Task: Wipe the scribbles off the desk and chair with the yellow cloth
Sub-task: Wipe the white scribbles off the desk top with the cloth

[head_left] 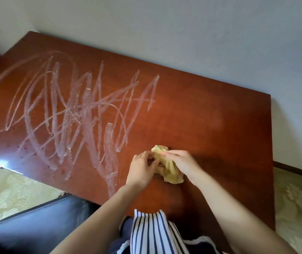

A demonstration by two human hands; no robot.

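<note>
The fingers (166, 154) of the left hand (143, 167) and right hand (180, 162) are curled round the bunched yellow cloth (172, 176), close to the table's (210, 116) near edge. The scribbles (73, 110) cover the left half, apparently unwiped. Wiping looks barely begun, and the chair (36, 222) is still to do.

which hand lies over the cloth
The right hand: its fingers reach across the cloth, while the left hand pinches it from the side.
</note>
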